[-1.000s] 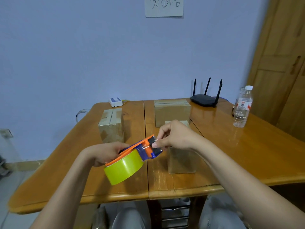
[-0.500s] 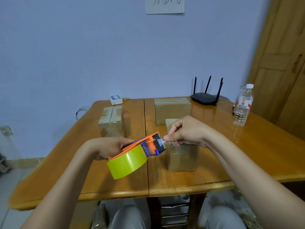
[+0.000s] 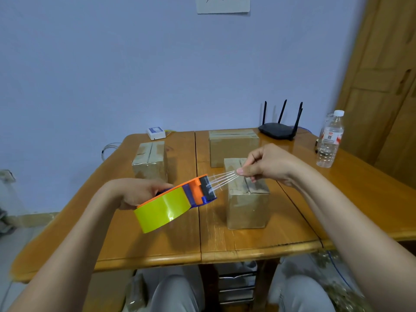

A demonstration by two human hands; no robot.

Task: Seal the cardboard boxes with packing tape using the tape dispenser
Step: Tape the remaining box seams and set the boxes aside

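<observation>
My left hand (image 3: 137, 192) grips the orange and blue tape dispenser (image 3: 195, 191), which carries a yellow-green tape roll (image 3: 162, 210), above the table's front left. My right hand (image 3: 263, 165) pinches the free end of the clear tape (image 3: 222, 179), stretched out from the dispenser's mouth. Right under that hand stands the nearest cardboard box (image 3: 247, 206), its top flaps partly hidden by my fingers. A second box (image 3: 150, 161) stands at the left. A third box (image 3: 231, 145) is behind the near one.
The boxes stand on a wooden table (image 3: 225, 246). At the back right sit a black router (image 3: 276, 131) and a water bottle (image 3: 329, 140). A small white device (image 3: 155, 133) lies at the back left. A wooden door (image 3: 382, 75) is at the right.
My right hand has pulled the tape end out to the right and up, away from the dispenser, so a strip now spans the gap. The left hand has kept hold of the dispenser.
</observation>
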